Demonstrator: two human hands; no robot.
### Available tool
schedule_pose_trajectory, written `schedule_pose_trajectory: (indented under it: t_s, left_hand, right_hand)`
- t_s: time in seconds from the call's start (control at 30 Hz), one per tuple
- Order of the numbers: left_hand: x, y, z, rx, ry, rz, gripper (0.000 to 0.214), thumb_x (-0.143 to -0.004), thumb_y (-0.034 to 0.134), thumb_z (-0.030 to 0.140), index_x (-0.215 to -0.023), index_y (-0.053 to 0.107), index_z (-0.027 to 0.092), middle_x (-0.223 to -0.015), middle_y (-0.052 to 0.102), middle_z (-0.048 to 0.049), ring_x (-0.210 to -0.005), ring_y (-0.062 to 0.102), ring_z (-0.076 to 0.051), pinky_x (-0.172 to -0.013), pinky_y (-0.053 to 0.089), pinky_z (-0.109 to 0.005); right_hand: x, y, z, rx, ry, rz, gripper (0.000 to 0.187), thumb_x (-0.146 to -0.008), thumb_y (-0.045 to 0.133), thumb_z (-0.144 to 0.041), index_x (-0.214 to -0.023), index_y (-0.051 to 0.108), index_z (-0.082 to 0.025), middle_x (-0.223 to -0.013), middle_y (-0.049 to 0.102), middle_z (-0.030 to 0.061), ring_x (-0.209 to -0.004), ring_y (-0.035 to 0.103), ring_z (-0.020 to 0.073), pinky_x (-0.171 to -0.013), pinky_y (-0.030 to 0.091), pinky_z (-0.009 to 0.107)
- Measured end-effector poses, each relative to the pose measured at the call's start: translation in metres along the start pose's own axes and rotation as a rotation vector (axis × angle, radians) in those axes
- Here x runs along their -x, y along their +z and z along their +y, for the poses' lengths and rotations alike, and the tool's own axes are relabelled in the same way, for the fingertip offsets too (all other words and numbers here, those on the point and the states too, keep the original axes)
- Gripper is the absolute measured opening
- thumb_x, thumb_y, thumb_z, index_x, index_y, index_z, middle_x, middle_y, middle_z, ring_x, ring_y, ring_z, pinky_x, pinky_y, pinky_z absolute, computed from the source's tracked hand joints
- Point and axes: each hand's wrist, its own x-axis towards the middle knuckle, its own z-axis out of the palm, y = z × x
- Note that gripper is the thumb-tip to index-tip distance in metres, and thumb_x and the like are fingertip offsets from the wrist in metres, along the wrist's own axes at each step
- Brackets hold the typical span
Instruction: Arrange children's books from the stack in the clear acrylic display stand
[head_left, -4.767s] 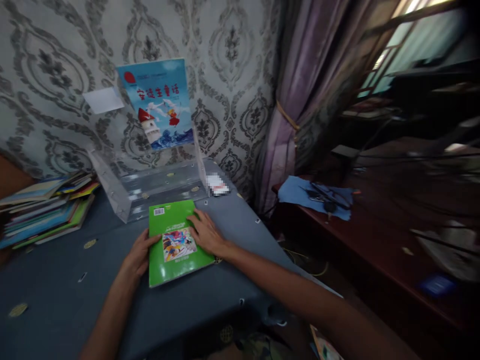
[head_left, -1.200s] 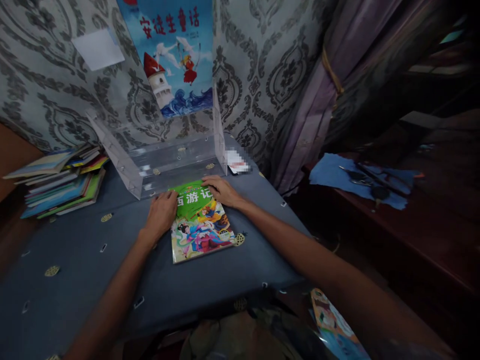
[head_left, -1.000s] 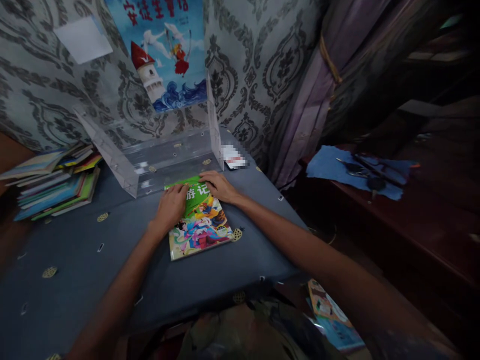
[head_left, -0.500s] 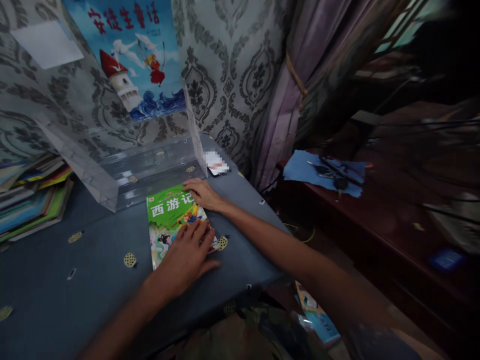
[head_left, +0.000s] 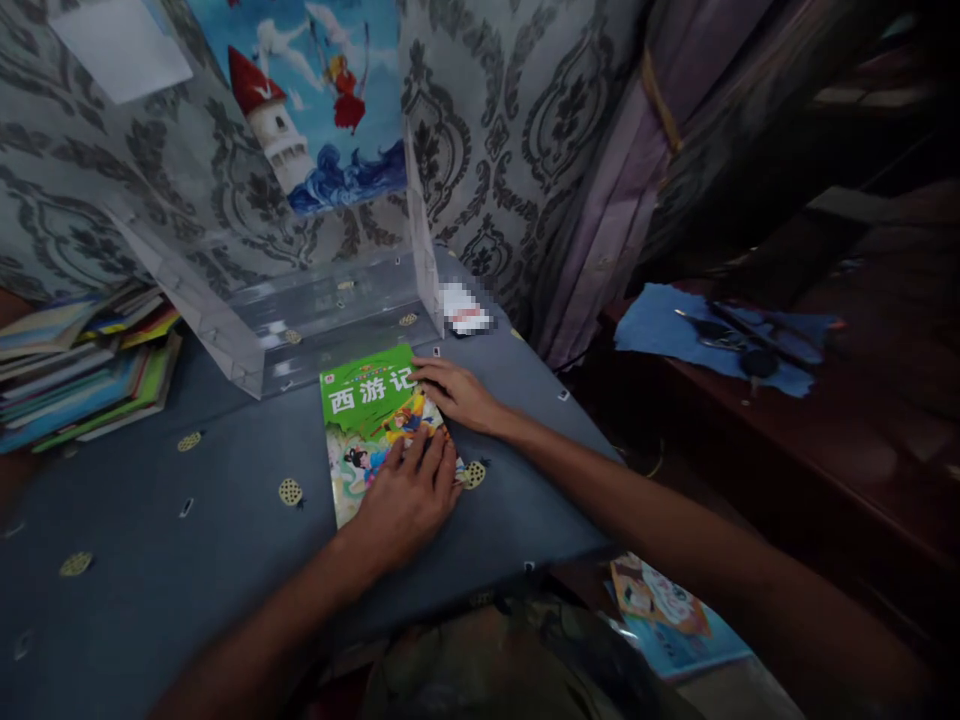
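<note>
On the table (head_left: 150,590), left hand (head_left: 409,495) and right hand (head_left: 459,397), grips spread, touch green book (head_left: 360,400)

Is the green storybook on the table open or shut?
Shut. The green picture book lies flat on the blue-grey tablecloth, front cover up, no pages showing. The left hand and right hand rest on it.

Left hand (head_left: 409,500), right hand (head_left: 457,395) on green book (head_left: 365,400)
</note>
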Motion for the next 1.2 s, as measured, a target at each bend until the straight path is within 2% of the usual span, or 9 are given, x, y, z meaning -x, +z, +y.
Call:
schedule_pose_trajectory:
  t_s: [0.17, 0.3, 0.4, 0.57, 0.67, 0.8, 0.97, 1.07, 1.2]
  left_hand:
    - [0.000, -0.003, 0.001, -0.005, 0.006, 0.055, 0.043, -0.103, 0.040, 0.031, -0.134, 0.059, 0.008, -0.137, 0.063, -0.0190, -0.132, 0.056, -0.034, -0.103, 0.049, -0.050]
    - [-0.001, -0.008, -0.024, 0.180, -0.042, 0.088, 0.037, -0.103, 0.041, 0.034, -0.125, 0.065, 0.015, -0.126, 0.070, -0.0117, -0.122, 0.063, -0.025, -0.103, 0.050, -0.041]
    - [0.001, -0.008, -0.059, 0.229, -0.284, 0.088, 0.035, -0.103, 0.040, 0.034, -0.118, 0.067, 0.017, -0.124, 0.070, -0.0121, -0.115, 0.065, -0.024, -0.101, 0.051, -0.039]
    - [0.017, 0.011, -0.104, 0.202, -0.762, 0.081, 0.047, -0.099, 0.048, 0.036, -0.138, 0.051, 0.010, -0.137, 0.059, -0.0238, -0.127, 0.056, -0.036, -0.104, 0.046, -0.053]
    - [0.024, 0.022, -0.111, 0.429, -0.793, 0.168, 0.048, -0.097, 0.049, 0.035, -0.138, 0.050, 0.012, -0.133, 0.062, -0.0210, -0.127, 0.056, -0.033, -0.109, 0.041, -0.052]
    - [0.023, 0.028, -0.115, 0.913, -0.873, 0.435, 0.043, -0.090, 0.057, 0.037, -0.129, 0.057, 0.018, -0.133, 0.063, -0.0144, -0.124, 0.059, -0.027, -0.108, 0.044, -0.044]
    - [0.016, 0.030, -0.118, 1.490, -1.259, 0.782, 0.038, -0.077, 0.071, 0.031, -0.112, 0.062, 0.019, -0.104, 0.073, -0.0070, -0.087, 0.072, -0.019, -0.079, 0.057, -0.031]
    - [0.011, 0.025, -0.115, 1.738, -1.364, 0.724, 0.024, -0.073, 0.074, 0.025, -0.093, 0.066, 0.014, -0.082, 0.075, -0.0064, -0.080, 0.073, -0.021, -0.076, 0.059, -0.032]
    - [0.006, 0.012, -0.109, 1.907, -1.323, 0.683, 0.016, -0.070, 0.077, 0.022, -0.079, 0.068, 0.012, -0.075, 0.075, -0.0082, -0.085, 0.075, -0.025, -0.080, 0.061, -0.035]
  right_hand:
    - [0.009, -0.004, -0.010, 0.002, 0.035, -0.023, 0.033, -0.096, 0.048, -0.016, -0.123, 0.067, -0.020, -0.140, 0.059, 0.0121, -0.132, 0.055, 0.0231, -0.111, 0.046, 0.048]
    - [0.010, -0.003, -0.015, 0.035, 0.038, -0.027, 0.034, -0.097, 0.044, -0.016, -0.124, 0.065, -0.021, -0.140, 0.058, 0.0119, -0.132, 0.054, 0.0231, -0.110, 0.046, 0.049]
    - [0.014, 0.001, -0.021, 0.069, 0.045, -0.035, 0.037, -0.096, 0.044, -0.016, -0.128, 0.062, -0.019, -0.140, 0.055, 0.0142, -0.131, 0.054, 0.0249, -0.109, 0.047, 0.049]
    - [0.024, 0.016, -0.037, 0.128, 0.147, -0.019, 0.043, -0.097, 0.046, -0.025, -0.139, 0.053, -0.017, -0.153, 0.041, 0.0196, -0.141, 0.043, 0.0334, -0.113, 0.041, 0.056]
    - [0.029, 0.024, -0.045, 0.131, 0.163, -0.020, 0.046, -0.099, 0.045, -0.032, -0.143, 0.047, -0.019, -0.159, 0.033, 0.0187, -0.146, 0.036, 0.0344, -0.116, 0.038, 0.057]
    - [0.032, 0.028, -0.047, 0.117, 0.167, -0.015, 0.048, -0.100, 0.043, -0.036, -0.144, 0.047, -0.019, -0.160, 0.030, 0.0185, -0.148, 0.034, 0.0338, -0.117, 0.037, 0.056]
    - [0.032, 0.030, -0.046, 0.098, 0.180, 0.007, 0.051, -0.100, 0.043, -0.040, -0.146, 0.045, -0.018, -0.162, 0.028, 0.0181, -0.149, 0.032, 0.0335, -0.119, 0.035, 0.055]
    - [0.032, 0.031, -0.045, 0.094, 0.179, 0.012, 0.053, -0.100, 0.043, -0.041, -0.149, 0.043, -0.017, -0.162, 0.027, 0.0189, -0.150, 0.030, 0.0332, -0.120, 0.034, 0.055]
    - [0.031, 0.030, -0.048, 0.063, 0.214, 0.014, 0.060, -0.102, 0.039, -0.043, -0.154, 0.033, -0.016, -0.164, 0.024, 0.0205, -0.153, 0.025, 0.0319, -0.121, 0.031, 0.055]
